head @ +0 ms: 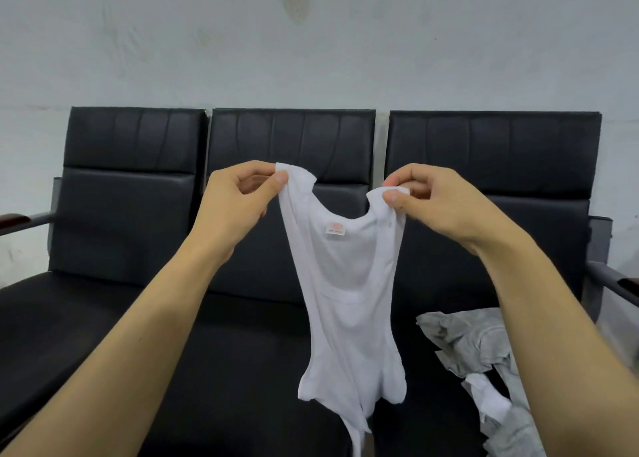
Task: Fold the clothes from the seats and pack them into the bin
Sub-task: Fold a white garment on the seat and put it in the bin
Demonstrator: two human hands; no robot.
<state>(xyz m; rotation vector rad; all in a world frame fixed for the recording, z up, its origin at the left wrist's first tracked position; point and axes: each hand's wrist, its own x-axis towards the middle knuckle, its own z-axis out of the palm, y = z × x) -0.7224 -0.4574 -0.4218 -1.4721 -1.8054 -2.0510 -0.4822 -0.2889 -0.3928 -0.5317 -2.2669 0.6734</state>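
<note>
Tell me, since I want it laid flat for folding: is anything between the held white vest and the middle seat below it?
Nothing visible. The white vest hangs from the left hand and right hand over bare middle seat. The grey clothes lie apart on the right seat.

Held up: white sleeveless vest (349, 304), hanging over the middle seat (242, 370)
Left hand (238, 197): pinches the strap at 11 o'clock
Right hand (428, 197): pinches the strap at 1 o'clock
Label (335, 229): below the neckline
At 4 o'clock: grey clothes (484, 353) heaped on the right seat (408, 404)
</note>
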